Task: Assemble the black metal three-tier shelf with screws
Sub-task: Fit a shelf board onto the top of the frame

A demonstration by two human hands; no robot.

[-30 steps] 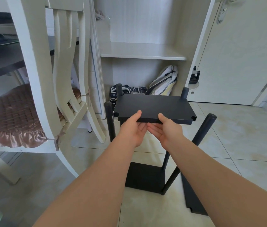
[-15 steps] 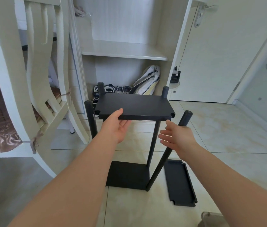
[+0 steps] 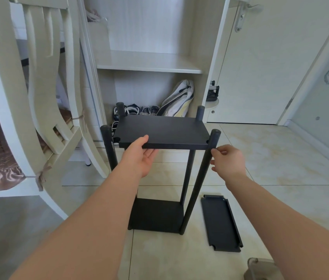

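A black shelf frame stands on the tiled floor: a bottom panel (image 3: pixel 155 215) with several upright black poles. A black top panel (image 3: pixel 163 129) sits among the pole tops. My left hand (image 3: pixel 139 156) holds its near edge, thumb on top and fingers underneath. My right hand (image 3: pixel 229 160) grips the near right pole (image 3: pixel 200 182), fingers curled round it just below the panel's corner. A third black panel (image 3: pixel 221 222) lies flat on the floor to the right of the frame.
A white wooden chair (image 3: pixel 44 93) with a brown cushion stands close on the left. Behind the frame is an open white cabinet (image 3: pixel 149 63) with shoes and a bag on its floor. A closed white door (image 3: pixel 260 67) is at the right. A tan object (image 3: pixel 262 269) sits at the bottom right.
My right hand left the panel's near edge, swung right and took hold of the near right pole, pulling it upright against the panel's corner. The left hand kept its hold.
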